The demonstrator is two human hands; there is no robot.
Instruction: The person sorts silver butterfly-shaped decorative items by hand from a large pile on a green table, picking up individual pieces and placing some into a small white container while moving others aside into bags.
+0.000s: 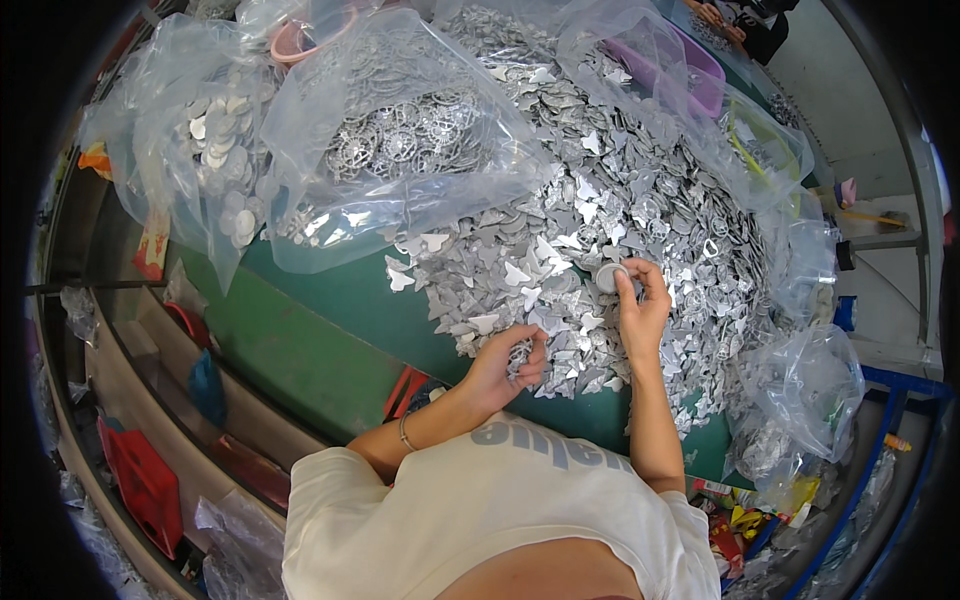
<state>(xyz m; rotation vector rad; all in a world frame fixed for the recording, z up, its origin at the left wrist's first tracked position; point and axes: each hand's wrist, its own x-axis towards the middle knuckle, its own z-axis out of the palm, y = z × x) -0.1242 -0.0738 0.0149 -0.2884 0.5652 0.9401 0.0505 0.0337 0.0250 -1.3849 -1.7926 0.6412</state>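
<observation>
A large heap of small flat silver metal pieces, many of them winged or star-like in outline, spreads over the green tabletop. At the near edge of the heap my left hand is curled round a silver openwork metal piece, partly hidden by the fingers. Farther right, over the heap, my right hand pinches a round silver disc between thumb and fingers.
Clear plastic bags of round openwork pieces and plain discs stand at the back left. A purple basket is at the back right. Left of the table are brown shelves. Another person's hand shows at the far right.
</observation>
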